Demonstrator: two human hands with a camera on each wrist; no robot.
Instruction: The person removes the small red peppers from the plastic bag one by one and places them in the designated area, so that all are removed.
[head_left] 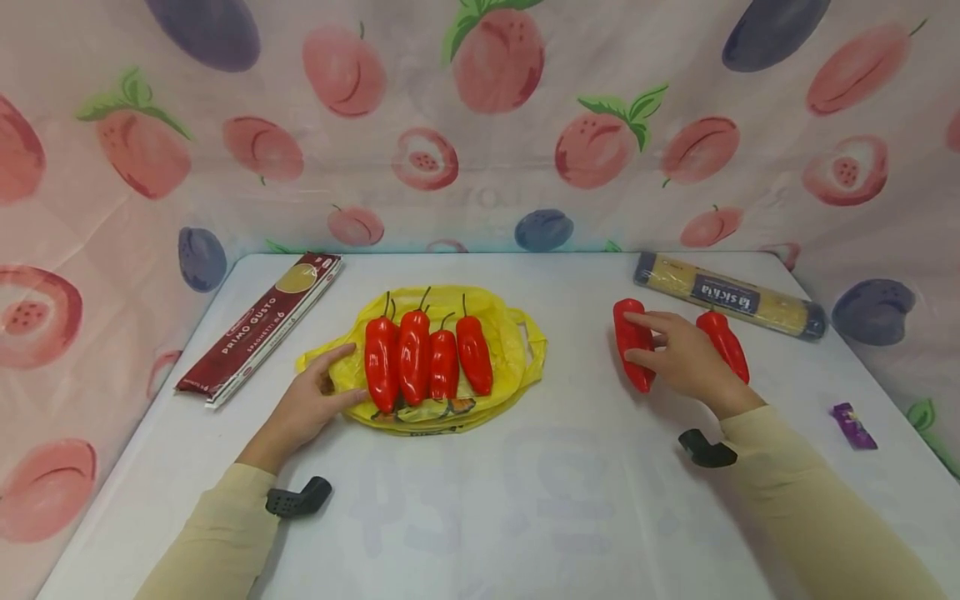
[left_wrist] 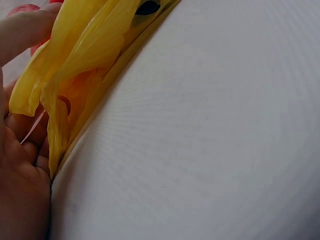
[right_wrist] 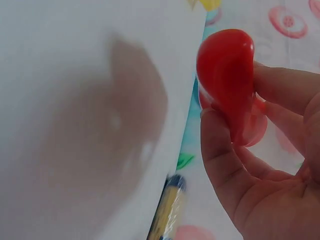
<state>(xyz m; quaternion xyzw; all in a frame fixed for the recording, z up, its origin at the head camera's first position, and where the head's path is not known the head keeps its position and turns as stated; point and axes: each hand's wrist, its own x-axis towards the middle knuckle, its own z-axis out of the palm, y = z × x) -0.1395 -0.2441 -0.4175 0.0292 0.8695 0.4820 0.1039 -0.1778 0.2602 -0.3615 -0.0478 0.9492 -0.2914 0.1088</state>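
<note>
My right hand [head_left: 681,354] pinches a red chili pepper [head_left: 636,346] between thumb and fingers. The right wrist view shows this pepper [right_wrist: 227,75] held above the white table, its shadow below. Another red pepper [head_left: 726,343] lies partly hidden behind that hand. To the left, a yellow plastic bag [head_left: 513,350] lies flat with several red peppers [head_left: 415,358] side by side on it, dark stems pointing away. My left hand [head_left: 303,408] rests at the bag's left edge with fingers spread. In the left wrist view, the bag's loose edge [left_wrist: 75,65] lies between thumb and fingers.
At the back left lies a dark red spaghetti packet [head_left: 262,325]. A clear pasta packet with a dark blue label [head_left: 727,293] lies at the back right. A small purple wrapped sweet [head_left: 853,427] is near the right edge. A fruit-print curtain [head_left: 480,158] stands behind the table.
</note>
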